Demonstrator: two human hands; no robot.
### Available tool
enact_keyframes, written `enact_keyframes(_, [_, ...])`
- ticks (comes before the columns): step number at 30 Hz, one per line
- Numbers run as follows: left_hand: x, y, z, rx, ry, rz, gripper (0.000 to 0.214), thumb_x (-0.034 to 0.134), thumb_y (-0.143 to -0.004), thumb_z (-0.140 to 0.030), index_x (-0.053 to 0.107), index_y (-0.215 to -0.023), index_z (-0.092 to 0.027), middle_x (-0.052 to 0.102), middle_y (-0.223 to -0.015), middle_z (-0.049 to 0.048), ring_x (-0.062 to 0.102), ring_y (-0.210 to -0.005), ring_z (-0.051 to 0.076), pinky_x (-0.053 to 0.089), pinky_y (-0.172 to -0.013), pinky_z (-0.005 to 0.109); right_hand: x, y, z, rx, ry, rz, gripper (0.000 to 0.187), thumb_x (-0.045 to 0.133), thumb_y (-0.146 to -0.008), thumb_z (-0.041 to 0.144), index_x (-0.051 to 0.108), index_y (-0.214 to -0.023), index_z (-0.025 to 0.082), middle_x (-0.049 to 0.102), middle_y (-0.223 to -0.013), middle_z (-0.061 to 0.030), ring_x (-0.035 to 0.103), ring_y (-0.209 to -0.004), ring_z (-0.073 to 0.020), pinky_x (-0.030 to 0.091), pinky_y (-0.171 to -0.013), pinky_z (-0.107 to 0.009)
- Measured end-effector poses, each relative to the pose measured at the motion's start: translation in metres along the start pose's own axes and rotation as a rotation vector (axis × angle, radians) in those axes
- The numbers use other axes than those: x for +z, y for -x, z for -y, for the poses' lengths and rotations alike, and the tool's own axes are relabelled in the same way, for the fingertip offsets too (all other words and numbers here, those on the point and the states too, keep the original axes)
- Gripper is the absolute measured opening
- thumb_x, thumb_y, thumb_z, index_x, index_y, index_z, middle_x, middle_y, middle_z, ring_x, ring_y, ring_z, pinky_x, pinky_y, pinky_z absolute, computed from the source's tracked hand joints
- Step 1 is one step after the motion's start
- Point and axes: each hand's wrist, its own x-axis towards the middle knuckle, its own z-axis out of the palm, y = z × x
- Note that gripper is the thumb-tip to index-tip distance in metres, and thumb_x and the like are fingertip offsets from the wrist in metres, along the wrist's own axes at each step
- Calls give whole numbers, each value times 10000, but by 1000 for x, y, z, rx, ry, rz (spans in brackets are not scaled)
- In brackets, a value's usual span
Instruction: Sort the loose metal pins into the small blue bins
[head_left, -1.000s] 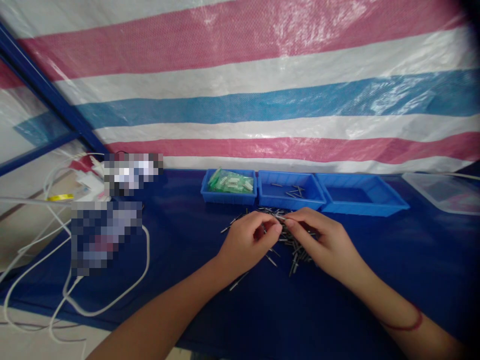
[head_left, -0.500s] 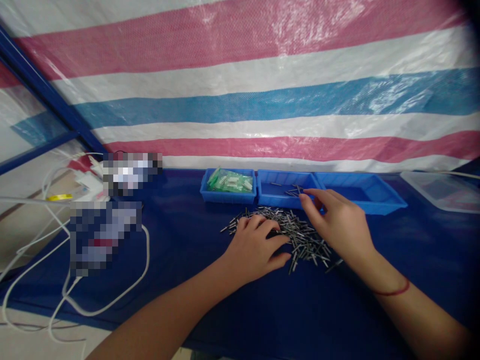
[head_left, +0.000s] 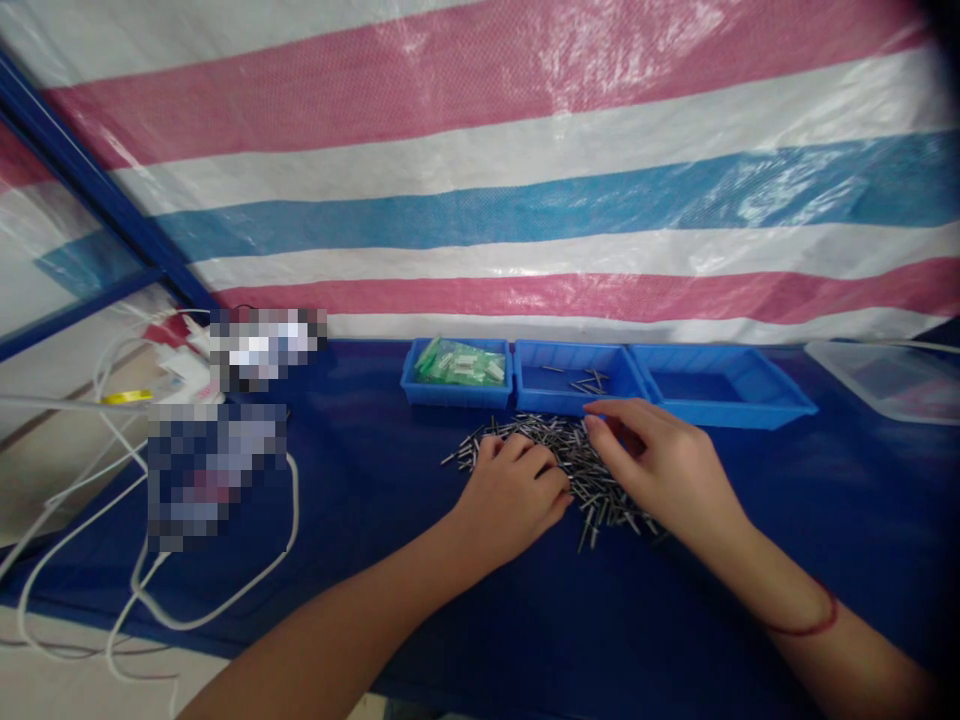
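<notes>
Head view: you looked forward and down at a dark blue desk, both of your bare hands over it.
Metal rods: they lay in a loose, crisscrossed pile on the desk, in front of the bins and between and beneath your hands.
Left hand: it lay back upward over the left, near part of the pile, fingers bent down among the rods.
Left grip: your curled fingers hid their tips, so I could not tell whether they grasped a rod.
Right hand: it stood over the right side of the pile, thumb and forefinger pointing toward the middle bin's near wall.
Right grip: thumb and forefinger tips came close together; I could not tell whether they pinched anything.
Right wrist: you wore a thin red cord bracelet.
Left bin: blue, it held a green-tinted plastic bag with white pieces.
Middle bin: blue, it carried a few loose rods.
Right bin: blue, it stood beside the middle one.
Far right: a clear plastic container rested on the desk.
Left side: white cables looped across the desk.
Backdrop: a striped plastic sheet hung behind the bins.
</notes>
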Motion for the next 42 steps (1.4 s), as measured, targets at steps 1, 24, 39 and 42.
enact_keyframes(1, [0,0,-1,-4,-6,-2,174,535,-921,-332,648,-894,-203,621,-955,26,486,-959,200,305,-796,384,0,0,0,0,-8,3,204,506,-887,302,656,-971,192,700,-894,-61,656,-741,-195,494,-692,-319])
enact_keyframes(24, [-11,-2,5,-249,506,-250,127,487,-946,-266,582,-929,-185,658,-922,18,575,-855,162,381,-760,293,5,7,18,278,-761,172,182,690,-784,364,665,-888,218,698,-782,-20,641,-672,-150,538,-612,-266])
enact_keyframes(39, [-11,-5,6,-170,605,-293,153,528,-927,-277,624,-897,-162,662,-874,43,602,-839,162,439,-768,281,7,11,20,174,-722,84,83,693,-795,293,654,-836,233,631,-804,-13,604,-712,-140,494,-575,-248])
enact_keyframes(42, [-10,-5,6,-155,604,-271,168,520,-930,-282,628,-915,-154,658,-891,52,601,-855,165,444,-778,284,6,11,20,111,-676,87,59,677,-812,280,675,-854,239,644,-838,-23,616,-772,-154,496,-593,-251])
